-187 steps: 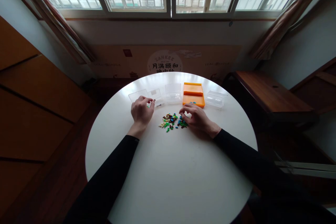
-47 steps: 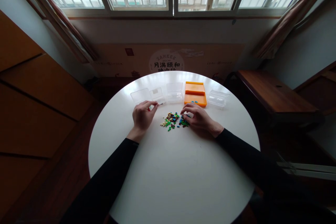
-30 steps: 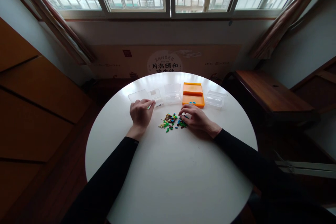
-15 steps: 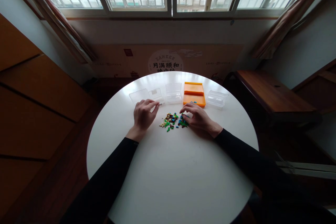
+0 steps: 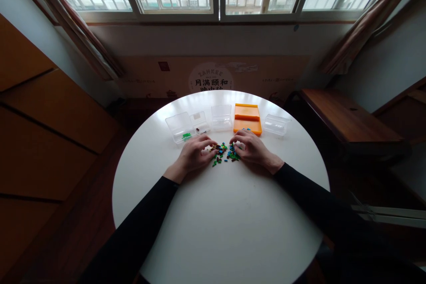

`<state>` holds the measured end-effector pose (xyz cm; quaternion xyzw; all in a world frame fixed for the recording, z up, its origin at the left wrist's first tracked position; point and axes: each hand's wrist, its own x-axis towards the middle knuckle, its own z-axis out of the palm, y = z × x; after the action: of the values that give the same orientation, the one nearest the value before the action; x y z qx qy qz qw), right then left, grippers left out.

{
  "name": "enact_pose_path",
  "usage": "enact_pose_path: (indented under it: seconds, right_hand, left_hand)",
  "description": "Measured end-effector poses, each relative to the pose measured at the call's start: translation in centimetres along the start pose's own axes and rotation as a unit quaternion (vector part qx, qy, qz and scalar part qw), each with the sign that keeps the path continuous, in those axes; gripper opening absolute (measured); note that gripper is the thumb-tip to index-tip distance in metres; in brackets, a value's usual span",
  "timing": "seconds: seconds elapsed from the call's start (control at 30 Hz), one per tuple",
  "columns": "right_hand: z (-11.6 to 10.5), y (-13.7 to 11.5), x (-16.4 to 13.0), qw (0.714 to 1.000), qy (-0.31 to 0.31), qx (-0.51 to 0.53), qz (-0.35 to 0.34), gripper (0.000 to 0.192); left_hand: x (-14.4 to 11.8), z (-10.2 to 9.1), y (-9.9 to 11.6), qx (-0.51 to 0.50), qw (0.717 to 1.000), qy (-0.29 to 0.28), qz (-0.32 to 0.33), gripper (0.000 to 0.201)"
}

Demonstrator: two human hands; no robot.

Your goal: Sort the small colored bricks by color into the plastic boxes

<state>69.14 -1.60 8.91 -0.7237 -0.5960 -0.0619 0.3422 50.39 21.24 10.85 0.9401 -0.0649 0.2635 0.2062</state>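
One loose pile of small, multicoloured, hard-looking plastic bricks (image 5: 221, 149), lying on the round white worktop (image 5: 229, 222) between the two hands. Handling, by my estimate: very light, stiff, hardly fragile, probably a little slippery; best taken singly, by opposite side edges. Left hand (image 5: 195, 154): fingers and thumb parted at the pile's left edge. Right hand (image 5: 254, 150): fingers curled at its right; whether they pinch one, I cannot tell.
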Motion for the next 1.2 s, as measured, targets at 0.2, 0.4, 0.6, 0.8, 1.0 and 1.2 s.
enact_pose_path:
  seconds: [0.2, 0.4, 0.6, 0.8, 1.0, 1.2]
  right_hand:
    - [0.0, -0.3, 0.1, 1.0, -0.003, 0.012, 0.003, 0.012]
    - [-0.7, -0.5, 0.2, 0.999, -0.012, 0.029, 0.002, 0.019]
    - [-1.9, -0.3, 0.1, 1.0, -0.028, 0.001, -0.011, 0.027]
    - [-2.4, -0.6, -0.1, 0.996, -0.045, -0.071, -0.024, 0.019]
    - [-2.0, -0.7, -0.1, 0.998, -0.032, -0.047, -0.01, 0.01]
    - [-2.0, -1.1, -0.1, 0.999, -0.031, -0.022, -0.017, 0.01]
  left_hand:
    - [-0.2, 0.3, -0.3, -0.005, 1.0, -0.015, -0.005, 0.012]
    - [-0.1, 0.3, -0.2, -0.003, 1.0, -0.015, -0.011, 0.009]
    - [0.0, 0.3, -0.2, -0.014, 1.0, -0.016, -0.005, 0.011]
    - [0.0, 0.1, 0.0, -0.014, 1.0, -0.018, -0.011, 0.013]
    - [-0.1, 0.2, -0.1, -0.01, 1.0, -0.015, -0.007, 0.012]
    - [0.0, 0.1, 0.0, -0.02, 1.0, -0.019, -0.013, 0.012]
